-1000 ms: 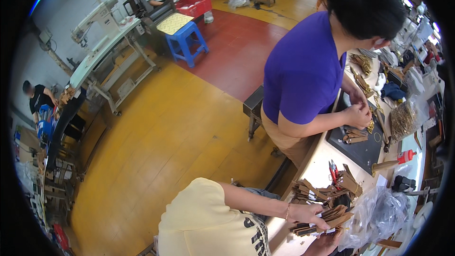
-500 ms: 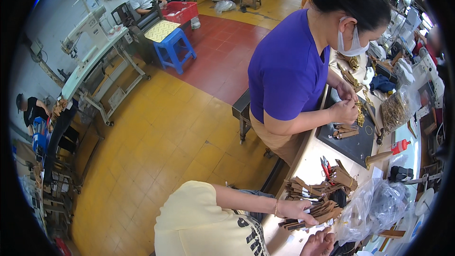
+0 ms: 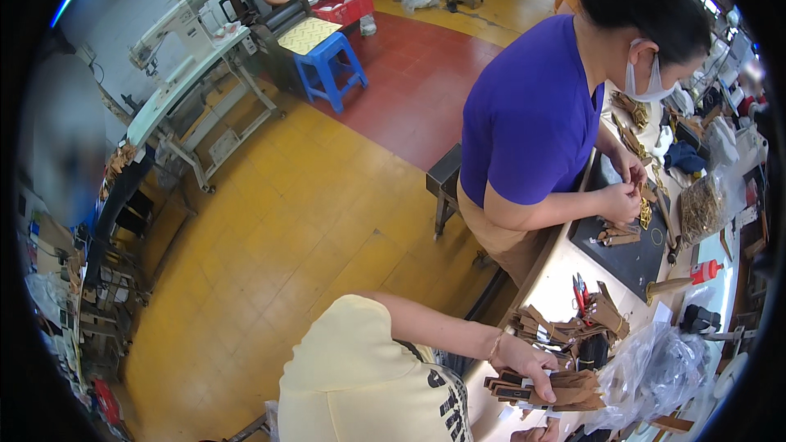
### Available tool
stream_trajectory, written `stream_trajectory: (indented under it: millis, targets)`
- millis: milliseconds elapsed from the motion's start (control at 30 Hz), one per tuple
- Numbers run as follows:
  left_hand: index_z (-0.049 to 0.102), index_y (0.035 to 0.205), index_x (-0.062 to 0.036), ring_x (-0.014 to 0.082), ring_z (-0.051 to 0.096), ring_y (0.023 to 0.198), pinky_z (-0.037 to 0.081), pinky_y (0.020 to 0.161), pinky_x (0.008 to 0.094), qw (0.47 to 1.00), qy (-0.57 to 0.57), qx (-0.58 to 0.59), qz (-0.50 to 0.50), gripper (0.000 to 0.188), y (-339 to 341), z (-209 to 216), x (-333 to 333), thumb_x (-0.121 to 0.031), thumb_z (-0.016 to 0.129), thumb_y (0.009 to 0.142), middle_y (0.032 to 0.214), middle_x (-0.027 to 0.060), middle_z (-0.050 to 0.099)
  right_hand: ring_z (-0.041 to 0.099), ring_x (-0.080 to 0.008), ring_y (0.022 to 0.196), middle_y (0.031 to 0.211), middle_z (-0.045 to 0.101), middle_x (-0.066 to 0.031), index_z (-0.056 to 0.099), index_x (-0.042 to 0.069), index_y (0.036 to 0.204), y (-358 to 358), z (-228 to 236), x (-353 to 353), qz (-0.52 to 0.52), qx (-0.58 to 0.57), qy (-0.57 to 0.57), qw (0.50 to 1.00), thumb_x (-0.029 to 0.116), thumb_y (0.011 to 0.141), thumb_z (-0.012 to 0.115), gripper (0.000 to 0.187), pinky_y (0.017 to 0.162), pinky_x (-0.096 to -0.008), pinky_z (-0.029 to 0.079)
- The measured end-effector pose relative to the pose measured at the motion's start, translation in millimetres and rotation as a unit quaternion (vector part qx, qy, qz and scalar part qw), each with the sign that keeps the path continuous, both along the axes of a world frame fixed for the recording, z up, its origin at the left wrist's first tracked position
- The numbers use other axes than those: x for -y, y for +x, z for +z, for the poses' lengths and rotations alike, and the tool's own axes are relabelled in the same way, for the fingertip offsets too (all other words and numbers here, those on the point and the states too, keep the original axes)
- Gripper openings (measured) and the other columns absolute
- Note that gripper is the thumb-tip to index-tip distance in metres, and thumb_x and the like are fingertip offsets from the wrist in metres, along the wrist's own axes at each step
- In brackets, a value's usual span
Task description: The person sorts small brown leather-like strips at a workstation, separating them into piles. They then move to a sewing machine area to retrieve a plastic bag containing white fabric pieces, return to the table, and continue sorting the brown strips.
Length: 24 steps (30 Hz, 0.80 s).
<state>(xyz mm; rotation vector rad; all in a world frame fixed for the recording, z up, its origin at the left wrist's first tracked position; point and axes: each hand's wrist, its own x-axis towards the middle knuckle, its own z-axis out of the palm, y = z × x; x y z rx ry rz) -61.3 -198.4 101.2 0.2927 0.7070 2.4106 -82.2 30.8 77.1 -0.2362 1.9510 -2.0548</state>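
Note:
My left hand (image 3: pixel 526 360) grips a bundle of brown leather strips (image 3: pixel 580 390), thumb over the top, just above the light tabletop. Several strips show dark ends with small marks. At the bottom edge is my right hand (image 3: pixel 542 431), mostly cut off below the bundle; its fingers do not show well enough to tell what it holds. Beside my left hand lies a pile of more brown strips (image 3: pixel 544 327), some banded together. Red-handled pliers or snippers (image 3: pixel 580 293) rest against that pile, and a black roll or spool (image 3: pixel 593 352) sits next to it.
A co-worker (image 3: pixel 532 115) in a purple top handles gold chain and strips over a black mat (image 3: pixel 626 258). Clear plastic bags (image 3: pixel 655 360) lie right of my bundle. A hammer-like tool (image 3: pixel 667 285) and red-capped bottle (image 3: pixel 706 271) are beyond. A blue stool (image 3: pixel 332 69) stands behind.
My left hand has lifted the bundle of strips off the pile and turned it. My right hand has moved lower, toward the bottom edge. The whole view has shifted slightly.

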Motion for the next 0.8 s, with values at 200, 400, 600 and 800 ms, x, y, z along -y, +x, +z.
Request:
stream_trajectory:
  millis: [200,400,600,800]
  targets:
    - [0.060,0.099,0.0085,0.0168,0.068,0.064,0.054,0.056,0.0265,0.999,-0.002,-0.004,-0.047,0.034,-1.7,-8.1,-14.1,-0.018,0.072,0.083,0.077,0.0124,0.068,0.054,-0.0278,0.101,0.103,0.059,-0.0124,0.060,-0.001,0.094,0.7,5.2,-12.0,0.006,0.027,-0.125,0.992,0.017,0.086,0.063,0.020,0.090,-0.0417,0.044]
    - [0.060,0.106,0.0051,0.0124,0.066,0.066,0.053,0.055,0.0254,0.997,-0.021,0.041,-0.064,0.033,6.5,-22.0,-29.5,-0.018,0.070,0.085,0.080,0.0106,0.068,0.054,-0.0284,0.101,0.103,0.058,-0.0125,0.059,0.001,0.090,20.6,20.4,-30.4,-0.041,0.054,-0.218,0.974,0.023,0.087,0.062,0.022,0.092,-0.0434,0.043]
    - [0.060,0.106,0.0049,0.0153,0.066,0.074,0.052,0.064,0.0259,0.984,-0.107,0.013,-0.145,0.036,-0.5,-22.5,-15.5,-0.020,0.071,0.083,0.083,0.0101,0.067,0.056,-0.0321,0.092,0.086,0.060,-0.0169,0.059,-0.004,0.089,52.9,22.0,-34.7,-0.040,0.117,-0.441,0.889,0.019,0.090,0.053,0.024,0.087,-0.0423,0.046]
    - [0.057,0.115,0.0045,0.0166,0.066,0.080,0.053,0.069,0.0272,0.986,-0.049,0.071,-0.143,0.040,-10.2,-15.9,-43.8,-0.022,0.068,0.086,0.094,0.0129,0.068,0.069,-0.0326,0.080,0.105,0.066,-0.0227,0.050,-0.009,0.130,62.7,14.7,-24.7,-0.134,0.115,-0.388,0.905,0.008,0.093,0.051,0.040,0.061,-0.0321,0.055]
